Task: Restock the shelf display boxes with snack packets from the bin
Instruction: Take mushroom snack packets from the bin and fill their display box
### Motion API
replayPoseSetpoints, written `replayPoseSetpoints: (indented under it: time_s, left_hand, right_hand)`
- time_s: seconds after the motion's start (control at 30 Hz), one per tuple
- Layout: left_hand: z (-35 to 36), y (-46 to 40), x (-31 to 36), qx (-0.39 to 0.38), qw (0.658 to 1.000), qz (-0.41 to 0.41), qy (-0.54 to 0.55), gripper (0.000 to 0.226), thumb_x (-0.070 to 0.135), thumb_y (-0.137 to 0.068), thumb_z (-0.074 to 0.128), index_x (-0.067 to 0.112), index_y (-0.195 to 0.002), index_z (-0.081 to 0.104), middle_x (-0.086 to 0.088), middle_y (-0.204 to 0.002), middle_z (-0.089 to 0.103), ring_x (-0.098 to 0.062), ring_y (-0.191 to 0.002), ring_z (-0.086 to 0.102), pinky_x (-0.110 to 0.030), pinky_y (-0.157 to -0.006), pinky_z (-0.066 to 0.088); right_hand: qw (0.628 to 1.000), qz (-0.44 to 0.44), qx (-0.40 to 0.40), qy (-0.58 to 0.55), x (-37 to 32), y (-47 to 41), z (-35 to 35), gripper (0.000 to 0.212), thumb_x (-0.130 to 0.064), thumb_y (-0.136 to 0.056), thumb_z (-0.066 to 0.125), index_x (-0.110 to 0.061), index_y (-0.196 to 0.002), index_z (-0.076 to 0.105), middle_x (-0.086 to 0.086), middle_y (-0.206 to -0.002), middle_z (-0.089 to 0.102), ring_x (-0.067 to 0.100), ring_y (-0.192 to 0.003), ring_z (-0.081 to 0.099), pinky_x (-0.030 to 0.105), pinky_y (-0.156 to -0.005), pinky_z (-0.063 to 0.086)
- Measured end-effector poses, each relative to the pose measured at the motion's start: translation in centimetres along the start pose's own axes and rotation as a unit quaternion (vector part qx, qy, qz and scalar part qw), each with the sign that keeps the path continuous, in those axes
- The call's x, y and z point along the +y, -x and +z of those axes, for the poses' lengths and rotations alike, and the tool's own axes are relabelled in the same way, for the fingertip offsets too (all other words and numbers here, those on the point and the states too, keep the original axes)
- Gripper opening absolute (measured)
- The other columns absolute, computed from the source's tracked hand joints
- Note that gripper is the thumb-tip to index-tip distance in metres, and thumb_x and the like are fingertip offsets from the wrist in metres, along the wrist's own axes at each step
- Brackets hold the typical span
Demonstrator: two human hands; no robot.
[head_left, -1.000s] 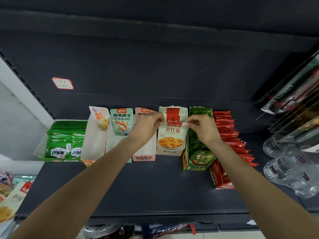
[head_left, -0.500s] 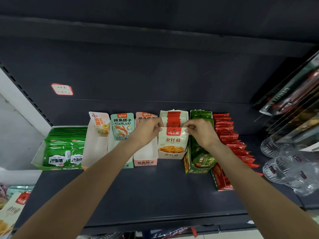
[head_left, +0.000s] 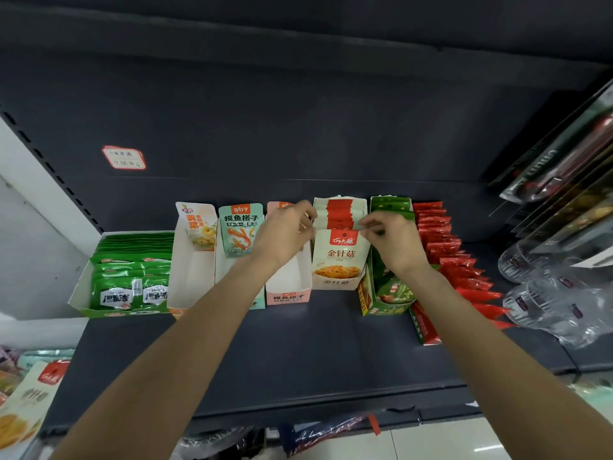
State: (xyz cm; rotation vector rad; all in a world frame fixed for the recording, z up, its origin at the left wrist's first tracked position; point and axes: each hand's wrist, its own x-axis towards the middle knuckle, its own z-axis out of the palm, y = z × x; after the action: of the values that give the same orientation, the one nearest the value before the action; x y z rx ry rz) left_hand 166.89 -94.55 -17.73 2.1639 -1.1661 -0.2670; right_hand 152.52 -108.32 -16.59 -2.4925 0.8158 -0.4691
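We see a dark shelf point(head_left: 298, 353) carrying a row of display boxes point(head_left: 288, 290) and clear plastic bottles point(head_left: 557, 303).

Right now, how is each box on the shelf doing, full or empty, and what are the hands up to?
White enoki box: full, packets upright.
Left hand: fingers at the front packet's top corner.
Right hand: pinches the other corner.
Pink box: mostly empty.
Teal box: one packet showing.
Green tray: full.
Red packet box: full.

A single wide-angle head camera looks forward and down, close on the dark shelf point(head_left: 298, 353); display boxes point(head_left: 335, 280) sit mid-frame, forearms entering from the lower corners.
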Motion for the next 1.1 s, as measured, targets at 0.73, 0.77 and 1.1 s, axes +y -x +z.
replayPoseSetpoints:
  time_s: [0.73,0.77,1.1]
  left_hand:
    - [-7.9,27.1,-10.2,0.101,0.966,-0.237,0.015,0.015,0.016,-0.087,0.065,0.013,-0.102,0.064,0.0,-0.086,0.065,-0.017,-0.077,0.059,-0.024,-0.073,0.044]
    - [-8.6,28.2,-11.4,0.104,0.962,-0.253,0.021,0.014,0.017,-0.087,0.064,0.013,-0.101,0.063,-0.003,-0.089,0.066,-0.02,-0.08,0.06,-0.024,-0.072,0.044]
    - [-18.3,37.1,-27.8,0.043,0.944,-0.325,-0.028,0.027,0.023,-0.093,0.056,0.011,-0.118,0.059,-0.009,-0.109,0.067,-0.023,-0.092,0.063,-0.029,-0.076,0.048]
  right_hand:
    - [0.951,-0.109,-0.263,-0.118,-15.5,15.6,10.7,0.026,-0.026,-0.093,0.057,-0.017,-0.116,0.064,-0.002,-0.113,0.067,0.013,-0.103,0.061,0.031,-0.091,0.049]
    - [0.948,-0.11,-0.272,-0.12,-16.9,16.1,11.7,0.025,-0.026,-0.093,0.057,-0.017,-0.116,0.064,-0.002,-0.113,0.066,0.012,-0.102,0.061,0.03,-0.091,0.048]
    - [0.937,-0.071,-0.306,-0.154,-32.7,19.4,26.3,0.025,-0.02,-0.095,0.054,-0.014,-0.117,0.064,0.0,-0.113,0.066,0.011,-0.098,0.06,0.015,-0.075,0.039]
